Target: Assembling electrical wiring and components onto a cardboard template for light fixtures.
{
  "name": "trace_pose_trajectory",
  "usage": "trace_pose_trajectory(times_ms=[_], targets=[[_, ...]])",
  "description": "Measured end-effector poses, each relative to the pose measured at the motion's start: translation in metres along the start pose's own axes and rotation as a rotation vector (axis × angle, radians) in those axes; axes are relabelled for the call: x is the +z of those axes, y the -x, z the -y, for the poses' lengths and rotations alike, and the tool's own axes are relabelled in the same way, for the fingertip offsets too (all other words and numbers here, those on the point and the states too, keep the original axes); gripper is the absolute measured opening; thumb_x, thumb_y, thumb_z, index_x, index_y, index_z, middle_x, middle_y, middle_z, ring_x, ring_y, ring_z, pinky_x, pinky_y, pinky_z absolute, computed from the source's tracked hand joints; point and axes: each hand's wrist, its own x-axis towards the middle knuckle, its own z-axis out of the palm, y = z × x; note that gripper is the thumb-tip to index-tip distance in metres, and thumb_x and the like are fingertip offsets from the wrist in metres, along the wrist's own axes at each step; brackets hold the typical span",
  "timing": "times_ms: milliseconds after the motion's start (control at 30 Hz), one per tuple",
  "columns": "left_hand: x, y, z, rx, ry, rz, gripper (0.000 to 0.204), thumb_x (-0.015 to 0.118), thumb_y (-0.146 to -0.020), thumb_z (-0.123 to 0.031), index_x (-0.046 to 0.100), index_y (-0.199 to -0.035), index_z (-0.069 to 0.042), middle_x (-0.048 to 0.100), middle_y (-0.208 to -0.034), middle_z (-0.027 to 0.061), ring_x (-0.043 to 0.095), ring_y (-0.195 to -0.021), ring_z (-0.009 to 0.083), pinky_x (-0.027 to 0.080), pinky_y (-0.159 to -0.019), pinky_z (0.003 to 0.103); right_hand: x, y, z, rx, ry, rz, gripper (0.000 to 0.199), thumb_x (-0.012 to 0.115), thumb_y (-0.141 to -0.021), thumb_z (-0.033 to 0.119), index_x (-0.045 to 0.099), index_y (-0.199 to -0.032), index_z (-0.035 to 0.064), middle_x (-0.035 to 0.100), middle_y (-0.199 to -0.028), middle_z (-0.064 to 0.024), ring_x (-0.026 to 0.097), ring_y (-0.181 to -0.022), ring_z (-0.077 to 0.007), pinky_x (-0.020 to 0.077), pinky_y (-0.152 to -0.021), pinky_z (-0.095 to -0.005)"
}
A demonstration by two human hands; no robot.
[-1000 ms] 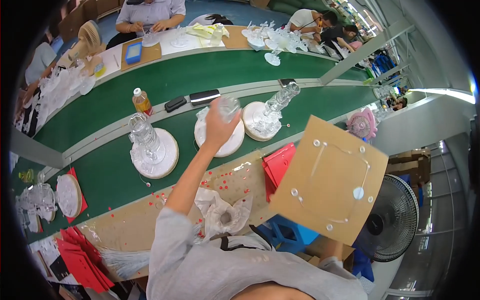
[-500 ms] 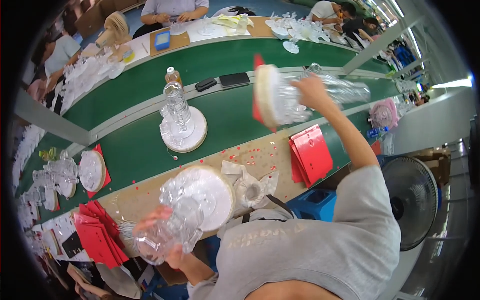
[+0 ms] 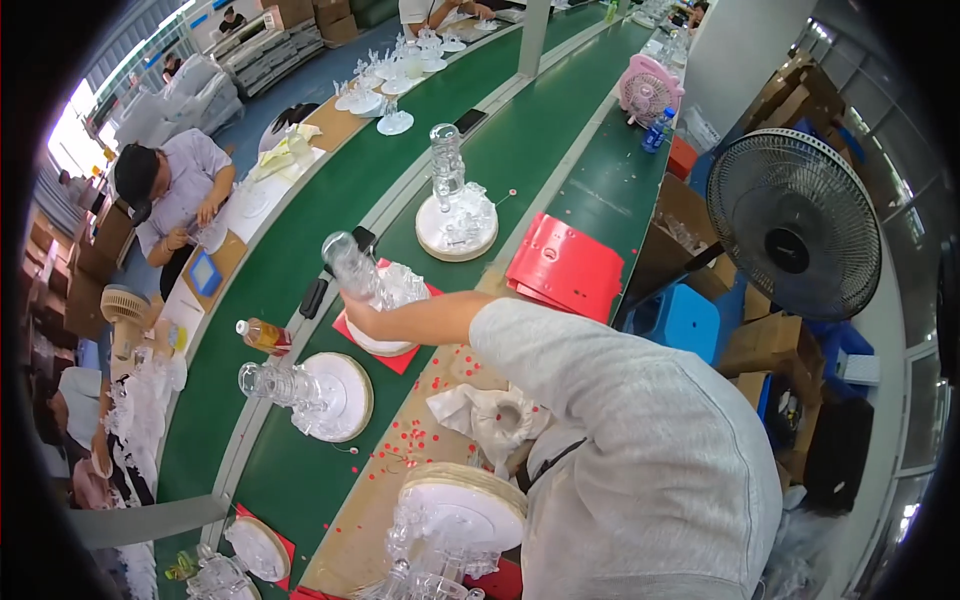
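My right hand (image 3: 362, 316) reaches across to the green conveyor belt and is closed around a clear plastic tower-shaped piece (image 3: 352, 258). This piece rises from a round white base (image 3: 385, 345), with a red card (image 3: 408, 362) sticking out beneath it. The hand partly hides the join between tower and base. My left hand is out of sight. Close to my body, a similar clear plastic piece (image 3: 425, 560) with a round white base (image 3: 470, 508) is tilted, its lower part cut off by the picture's edge.
Two more clear towers on round bases (image 3: 455, 235) (image 3: 340, 395) stand on the belt. Red cards (image 3: 565, 265), a crumpled white cloth (image 3: 490, 420) and red dots lie on the near ledge. A drink bottle (image 3: 262, 335) and phone stand beyond. A large fan (image 3: 790, 235) is at right.
The view has turned to the right. My right hand has brought its clear tower piece from the air down to the belt, now upright. My left hand has gone out of view.
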Motion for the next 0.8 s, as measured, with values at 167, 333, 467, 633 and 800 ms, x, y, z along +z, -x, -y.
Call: trace_pose_trajectory(times_ms=[167,333,467,633,800], targets=[[-0.074,0.041,-0.083,0.069,-0.047,-0.215,0.069,0.059,-0.083,-0.047,0.048,-0.125,0.007,0.055,-0.117,0.0224,0.057,-0.104,0.0364,0.046,-0.093,0.049,-0.095,0.081,-0.013,-0.661,-0.401,-0.205,0.019,0.065,-0.088,0.027,0.077,-0.099,0.0167,0.07,-0.107,-0.0093,0.066,-0.101,-0.0236,0.052,-0.09,-0.0503],[-0.105,0.069,-0.127,0.094,-0.058,-0.221,0.066,0.055,-0.088,-0.042,0.048,-0.129,0.009,0.054,-0.126,0.024,0.054,-0.113,0.0359,0.042,-0.1,0.049,-0.115,0.22,-0.066,-0.708,-1.951,0.343,0.063,0.038,-0.107,0.057,0.056,-0.146,0.0106,0.054,-0.151,-0.0144,0.052,-0.138,-0.0295,0.0423,-0.113,-0.0436],[-0.115,0.088,-0.054,-0.133,0.174,-0.299,0.057,0.048,-0.097,-0.039,0.051,-0.132,0.005,0.054,-0.133,0.0213,0.052,-0.123,0.039,0.037,-0.11,0.056,-0.077,0.34,-0.044,-0.318,-2.813,0.571,0.076,0.024,-0.106,0.066,0.038,-0.157,0.01,0.054,-0.147,-0.0099,0.055,-0.129,-0.0201,0.0468,-0.104,-0.0359],[-0.026,0.127,0.026,-0.514,0.772,-0.02,0.067,0.055,-0.095,-0.033,0.043,-0.147,0.008,0.046,-0.152,0.0241,0.038,-0.145,0.0399,0.018,-0.125,0.06,-0.055,0.406,-0.075,0.48,-2.53,0.172,0.058,0.038,-0.111,0.046,0.048,-0.148,0.0034,0.055,-0.143,-0.008,0.049,-0.128,-0.0158,0.0379,-0.111,-0.0328],[0.017,0.222,0.095,-1.253,0.414,-0.67,0.058,0.052,-0.1,-0.034,0.046,-0.146,0.003,0.049,-0.15,0.0215,0.044,-0.14,0.0376,0.028,-0.12,0.057,0.024,0.497,-0.177,0.815,-2.275,-0.02,0.051,0.053,-0.107,0.036,0.051,-0.146,0.0037,0.064,-0.132,-0.0113,0.06,-0.119,-0.0164,0.0464,-0.104,-0.0308]])
